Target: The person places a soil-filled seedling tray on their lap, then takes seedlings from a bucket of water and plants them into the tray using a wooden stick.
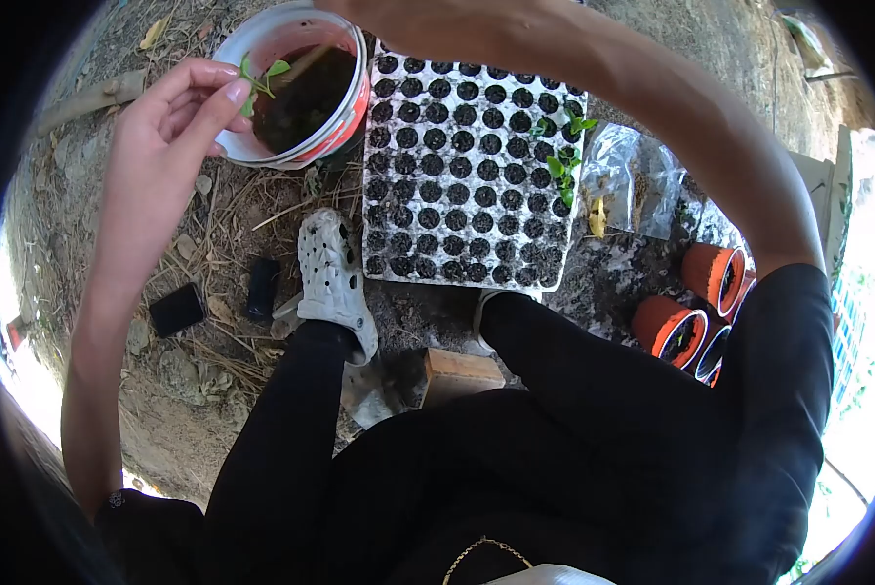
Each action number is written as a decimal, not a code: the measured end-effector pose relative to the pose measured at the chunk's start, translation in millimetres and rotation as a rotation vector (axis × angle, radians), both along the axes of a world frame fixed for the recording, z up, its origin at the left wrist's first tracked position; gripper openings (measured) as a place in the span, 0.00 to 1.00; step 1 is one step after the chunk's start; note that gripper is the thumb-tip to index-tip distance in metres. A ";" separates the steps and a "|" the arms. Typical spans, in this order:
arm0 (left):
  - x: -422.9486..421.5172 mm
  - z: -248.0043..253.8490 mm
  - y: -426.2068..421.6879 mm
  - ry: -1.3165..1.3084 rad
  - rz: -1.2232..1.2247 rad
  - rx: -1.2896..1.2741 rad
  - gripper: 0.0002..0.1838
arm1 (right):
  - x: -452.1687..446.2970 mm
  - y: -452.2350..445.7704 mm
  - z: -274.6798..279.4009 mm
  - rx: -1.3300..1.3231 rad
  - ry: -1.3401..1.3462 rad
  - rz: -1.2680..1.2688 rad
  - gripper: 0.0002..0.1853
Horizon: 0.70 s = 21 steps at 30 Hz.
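My left hand [189, 102] pinches a small green seedling [278, 67] between thumb and fingertips, over the near left rim of a white and red bucket [359, 107]. Dark, wet-looking contents and a pale stick-like piece lie inside the bucket. My right arm [594, 49] reaches across the top of the view; the right hand [359, 12] is by the bucket's far rim, mostly cut off, with its fingers hidden. Between my feet and that arm lies a white seedling tray [371, 229] with many soil-filled round cells. Several green seedlings [561, 171] stand along its right side.
A clear plastic bag [652, 185] lies right of the tray. Several orange-brown pots [664, 327] sit near my right knee. A wooden block [462, 375] is between my legs. Near my left clog [330, 273] lie a black phone-like object [176, 310] and another dark object [262, 288].
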<state>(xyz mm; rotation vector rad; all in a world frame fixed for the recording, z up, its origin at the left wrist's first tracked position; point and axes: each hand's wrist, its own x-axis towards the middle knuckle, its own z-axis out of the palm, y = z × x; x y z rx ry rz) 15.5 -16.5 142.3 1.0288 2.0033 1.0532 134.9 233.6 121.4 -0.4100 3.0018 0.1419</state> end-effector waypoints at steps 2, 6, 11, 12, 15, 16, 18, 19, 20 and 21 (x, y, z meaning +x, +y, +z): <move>9.1 3.9 4.1 -0.013 -0.006 0.012 0.12 | 14.2 3.4 -0.6 -0.058 0.053 -0.097 0.16; 25.8 4.1 17.1 0.009 0.028 0.112 0.13 | 37.5 12.4 -11.5 -0.064 0.101 -0.185 0.07; 39.3 -3.7 35.7 -0.033 0.105 0.141 0.14 | 52.8 23.7 -31.0 -0.046 -0.121 -0.438 0.14; 40.0 -4.0 39.0 -0.054 0.094 0.127 0.14 | 57.3 33.6 -34.2 -0.146 -0.214 -0.520 0.16; 47.8 -3.5 47.4 -0.074 0.093 0.118 0.16 | 71.4 48.1 -49.1 -0.701 0.002 -0.603 0.18; 49.0 -3.4 49.3 -0.079 0.072 0.133 0.16 | 69.9 39.7 -19.6 -0.752 -0.204 -0.784 0.21; 51.3 -4.2 53.2 -0.096 0.042 0.159 0.15 | 79.0 36.3 -6.6 -1.005 -0.213 -0.770 0.22; 51.9 -5.5 54.9 -0.095 0.042 0.157 0.15 | 83.3 32.5 0.4 -1.256 -0.220 -0.754 0.23; 52.6 -7.2 56.0 -0.095 0.027 0.147 0.15 | 87.8 24.9 8.9 -1.338 -0.211 -0.745 0.25; 53.8 -8.6 56.8 -0.096 0.012 0.137 0.16 | 91.4 17.4 14.5 -1.342 -0.212 -0.744 0.25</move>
